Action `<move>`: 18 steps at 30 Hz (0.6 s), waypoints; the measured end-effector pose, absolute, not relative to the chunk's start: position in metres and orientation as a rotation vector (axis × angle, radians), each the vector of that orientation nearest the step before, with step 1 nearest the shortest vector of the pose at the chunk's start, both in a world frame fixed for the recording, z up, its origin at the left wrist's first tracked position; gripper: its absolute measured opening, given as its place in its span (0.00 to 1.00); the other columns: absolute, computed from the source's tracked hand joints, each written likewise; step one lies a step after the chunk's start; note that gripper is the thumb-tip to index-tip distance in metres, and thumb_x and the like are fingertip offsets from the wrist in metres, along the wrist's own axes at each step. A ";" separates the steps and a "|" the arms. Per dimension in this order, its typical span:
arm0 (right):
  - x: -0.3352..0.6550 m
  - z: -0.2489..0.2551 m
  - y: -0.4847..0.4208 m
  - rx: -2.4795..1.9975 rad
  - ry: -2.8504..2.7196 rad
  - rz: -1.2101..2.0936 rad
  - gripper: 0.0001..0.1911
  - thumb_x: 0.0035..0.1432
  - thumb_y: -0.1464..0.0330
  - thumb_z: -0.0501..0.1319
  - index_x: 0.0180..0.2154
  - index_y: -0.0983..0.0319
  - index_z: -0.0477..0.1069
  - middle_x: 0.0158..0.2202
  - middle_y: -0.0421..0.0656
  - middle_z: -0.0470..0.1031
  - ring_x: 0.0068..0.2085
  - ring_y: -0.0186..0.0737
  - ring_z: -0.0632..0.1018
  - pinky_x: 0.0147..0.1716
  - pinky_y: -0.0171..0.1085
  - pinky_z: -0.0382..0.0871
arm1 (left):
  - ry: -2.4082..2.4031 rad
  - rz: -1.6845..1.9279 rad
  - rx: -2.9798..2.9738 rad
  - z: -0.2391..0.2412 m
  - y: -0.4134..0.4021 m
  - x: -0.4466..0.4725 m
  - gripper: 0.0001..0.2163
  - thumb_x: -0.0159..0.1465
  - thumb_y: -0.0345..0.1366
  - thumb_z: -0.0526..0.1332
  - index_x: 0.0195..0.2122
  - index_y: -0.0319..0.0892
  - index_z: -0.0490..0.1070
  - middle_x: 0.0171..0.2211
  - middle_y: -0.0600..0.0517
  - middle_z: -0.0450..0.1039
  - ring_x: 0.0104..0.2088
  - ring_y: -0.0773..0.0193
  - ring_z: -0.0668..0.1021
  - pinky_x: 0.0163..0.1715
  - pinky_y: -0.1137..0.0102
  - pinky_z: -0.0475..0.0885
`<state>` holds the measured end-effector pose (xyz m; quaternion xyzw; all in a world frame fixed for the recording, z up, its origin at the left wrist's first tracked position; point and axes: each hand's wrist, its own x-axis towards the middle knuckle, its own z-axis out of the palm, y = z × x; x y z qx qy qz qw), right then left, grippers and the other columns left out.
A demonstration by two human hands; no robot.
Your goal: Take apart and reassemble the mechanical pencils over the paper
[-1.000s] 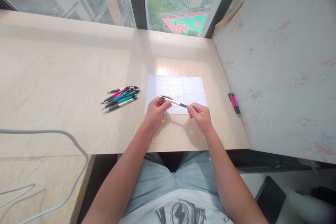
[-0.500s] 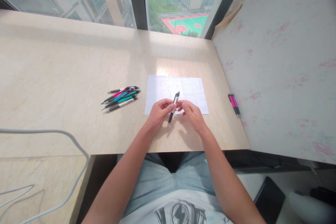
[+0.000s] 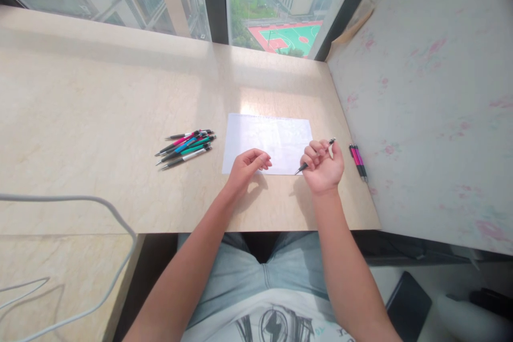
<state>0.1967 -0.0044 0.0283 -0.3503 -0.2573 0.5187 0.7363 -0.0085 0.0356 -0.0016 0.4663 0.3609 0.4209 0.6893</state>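
Observation:
My right hand (image 3: 323, 166) is turned palm up over the right front corner of a white sheet of paper (image 3: 268, 136). Its fingers wrap round a black-and-white pen (image 3: 301, 169), whose tip points down to the left and whose clicker end shows by the thumb; the fingers hide the middle. Over the paper's front left part is my left hand (image 3: 249, 169), fingers curled and thumb against the forefinger, with nothing visible in it. A pile of several pens (image 3: 186, 148) in black, white, pink, blue and green lies left of the paper.
Two pink and purple pens (image 3: 358, 162) lie against the flowered wall panel (image 3: 433, 107) on the right. A grey cable (image 3: 100, 202) loops over the front left. Windows (image 3: 280, 16) stand behind the marbled tabletop (image 3: 100, 112).
The pen has passed from my left hand to my right, which has moved right and turned palm up. My left hand has stayed over the paper, its fingers now without the pen.

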 end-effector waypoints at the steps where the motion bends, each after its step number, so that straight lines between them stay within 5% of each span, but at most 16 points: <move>1: 0.200 0.028 -0.005 -0.756 -0.557 1.124 0.22 0.61 0.50 0.59 0.24 0.56 0.59 0.20 0.33 0.49 0.19 0.33 0.51 0.15 0.33 0.55 | 0.806 0.938 1.046 -0.002 0.036 -0.008 0.12 0.60 0.46 0.68 0.33 0.41 0.79 0.29 0.49 0.78 0.31 0.64 0.76 0.35 0.68 0.71; 6: 0.203 0.028 -0.005 -0.712 -0.496 1.080 0.26 0.59 0.51 0.60 0.20 0.57 0.52 0.18 0.32 0.42 0.19 0.33 0.46 0.15 0.34 0.50 | 0.820 0.952 1.040 -0.006 0.036 -0.008 0.11 0.60 0.45 0.68 0.33 0.41 0.78 0.30 0.48 0.79 0.31 0.63 0.77 0.35 0.68 0.71; 18: 0.192 0.033 -0.001 -0.651 -0.470 1.015 0.24 0.58 0.54 0.61 0.21 0.57 0.52 0.19 0.32 0.42 0.20 0.33 0.47 0.15 0.35 0.49 | 0.826 0.964 1.018 -0.006 0.037 -0.008 0.10 0.58 0.43 0.69 0.33 0.41 0.78 0.30 0.49 0.78 0.31 0.63 0.77 0.35 0.67 0.71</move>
